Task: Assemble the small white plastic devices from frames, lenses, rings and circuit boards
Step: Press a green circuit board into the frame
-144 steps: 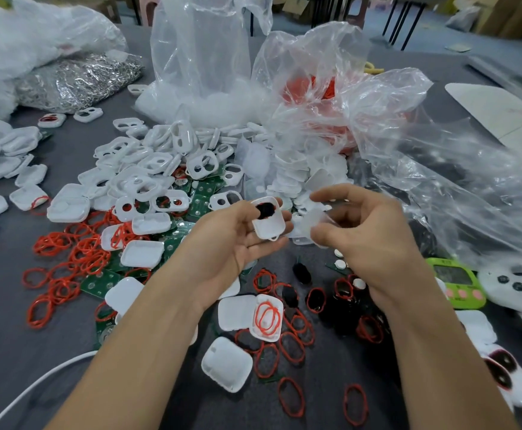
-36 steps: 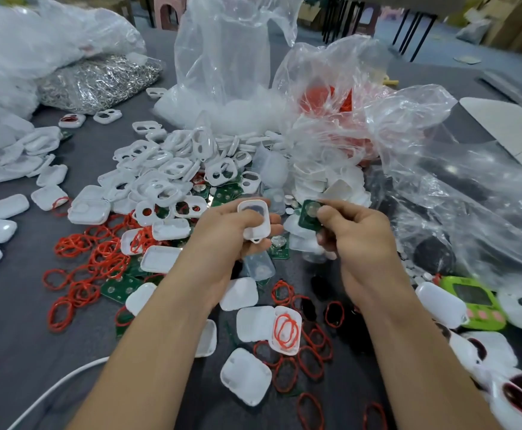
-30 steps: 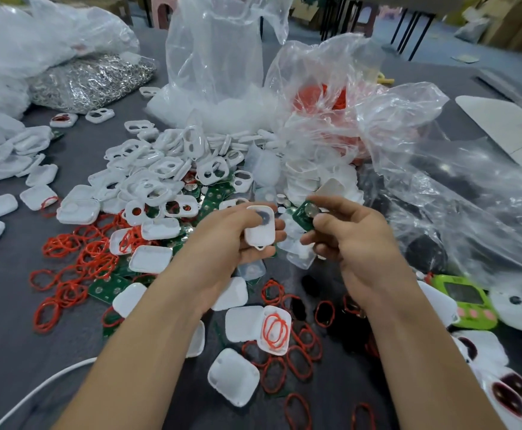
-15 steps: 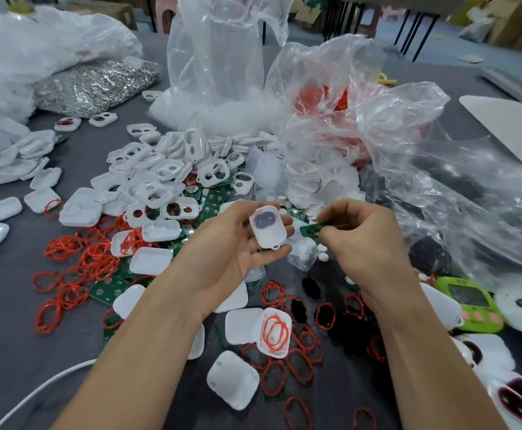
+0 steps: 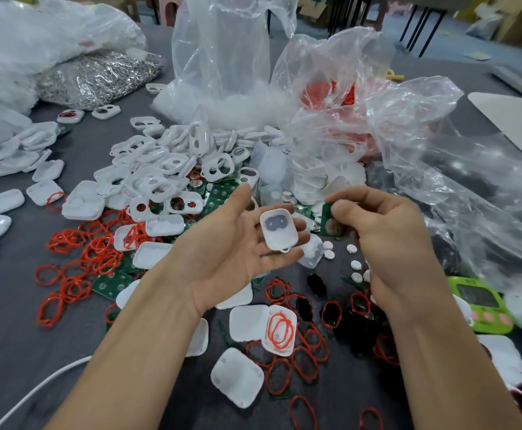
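Above the middle of the worktop [image 5: 5,336], the left hand [image 5: 228,249] lies palm up with its fingers straight and its thumb spread wide, gripping nothing. A white frame [image 5: 280,235] rests flat on those fingers, its dark two-lobed window facing up. Just to the right of it, and apart from it, the right hand [image 5: 390,237] pinches a green circuit board [image 5: 328,220] between thumb and forefinger, the other fingers curled in behind.

Loose parts cover the grey surface under the hands. A heap of frames [image 5: 160,175] lies left of centre toward the far edge. Orange rings [image 5: 92,256] are spread along its near side, and spare boards [image 5: 110,282] show among them. Toward the front edge a white shell [image 5: 281,310] holds a coiled ring, touching a plain shell [image 5: 247,322] on its left. Black lenses [image 5: 315,285] and small white discs [image 5: 354,265] lie below the right hand. A green timer [image 5: 480,305] sits near the right edge. Clear plastic bags [image 5: 222,57] stand along the far side, one of them with orange rings inside. A bag of metal parts [image 5: 98,76] lies at the far left. A white cable [image 5: 36,389] crosses the near left corner.
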Demonstrator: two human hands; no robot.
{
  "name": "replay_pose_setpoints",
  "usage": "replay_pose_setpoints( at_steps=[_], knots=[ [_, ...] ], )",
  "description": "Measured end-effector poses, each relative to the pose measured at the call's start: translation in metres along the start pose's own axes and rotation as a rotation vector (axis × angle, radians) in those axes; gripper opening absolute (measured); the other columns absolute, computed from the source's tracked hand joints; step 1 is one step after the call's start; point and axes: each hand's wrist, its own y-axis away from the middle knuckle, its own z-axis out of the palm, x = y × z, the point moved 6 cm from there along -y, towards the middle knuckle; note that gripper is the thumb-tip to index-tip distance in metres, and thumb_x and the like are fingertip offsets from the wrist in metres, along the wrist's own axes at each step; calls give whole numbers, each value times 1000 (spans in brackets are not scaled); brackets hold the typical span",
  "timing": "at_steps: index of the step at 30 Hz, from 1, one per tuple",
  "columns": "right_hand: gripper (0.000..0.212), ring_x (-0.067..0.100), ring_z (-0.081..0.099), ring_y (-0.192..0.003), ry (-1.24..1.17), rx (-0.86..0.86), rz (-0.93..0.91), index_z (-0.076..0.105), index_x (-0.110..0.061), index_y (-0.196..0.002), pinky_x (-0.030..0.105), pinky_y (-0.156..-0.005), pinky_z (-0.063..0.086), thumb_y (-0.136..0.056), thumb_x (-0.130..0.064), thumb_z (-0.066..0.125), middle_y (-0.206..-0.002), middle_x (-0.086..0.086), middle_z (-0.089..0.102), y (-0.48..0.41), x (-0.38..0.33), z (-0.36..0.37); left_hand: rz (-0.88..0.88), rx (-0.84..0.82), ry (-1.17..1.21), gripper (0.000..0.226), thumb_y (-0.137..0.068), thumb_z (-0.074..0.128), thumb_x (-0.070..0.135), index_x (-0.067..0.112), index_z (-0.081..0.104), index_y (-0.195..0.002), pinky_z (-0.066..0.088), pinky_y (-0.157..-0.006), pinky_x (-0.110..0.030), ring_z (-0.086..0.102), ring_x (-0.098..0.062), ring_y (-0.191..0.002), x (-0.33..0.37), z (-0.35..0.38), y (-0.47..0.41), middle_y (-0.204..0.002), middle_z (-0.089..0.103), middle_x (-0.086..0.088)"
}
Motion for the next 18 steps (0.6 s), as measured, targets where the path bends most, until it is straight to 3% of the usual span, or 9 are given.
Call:
replay_pose_setpoints(
  at_steps=[3, 5, 11, 14, 18],
  knots=[
    [27, 11, 59, -56, -70, -48, -32, 77, -13, -77, 16, -53, 47, -93, 6, 66, -63, 2, 69, 1, -3, 3, -26, -20, -60, 80, -90, 42, 63, -1, 58, -136, 62, -77, -37, 69, -31, -103, -2, 3, 2, -117, 70, -19],
    [23, 12, 59, -52, -57, -106, -55, 76, -11, -79, 16, -50, 46, -91, 7, 68, -65, 7, 71, 4, -5, 10, -29, -34, -125, 81, -97, 34, 64, -1, 55, -141, 57, -78, -36, 66, -29, -105, -3, 6, 2, -120, 67, -17],
    [22, 20, 69, -53, 284, -148, -192, 76, -24, -77, 24, -53, 50, -86, -4, 76, -69, 0, 75, 8, -3, 24, -43, -126, -229, 82, -98, 29, 66, 3, 53, -145, 49, -79, -31, 63, -14, -82, -8, 13, 4, -100, 66, -4],
    [18, 16, 69, -57, 356, -152, -231, 76, -27, -78, 34, -59, 56, -85, -10, 75, -71, -6, 75, 10, -4, 26, -54, -140, -240, 77, -101, 27, 66, 6, 58, -138, 49, -78, -31, 64, -12, -77, -9, 14, 4, -94, 67, -2],
    [18, 15, 69, -60, 383, -186, -220, 77, -27, -78, 37, -63, 57, -86, -11, 76, -72, -7, 75, 12, -4, 29, -58, -146, -255, 78, -103, 25, 65, 3, 56, -139, 46, -79, -32, 65, -11, -75, -10, 14, 4, -89, 67, -1]
  ],
)
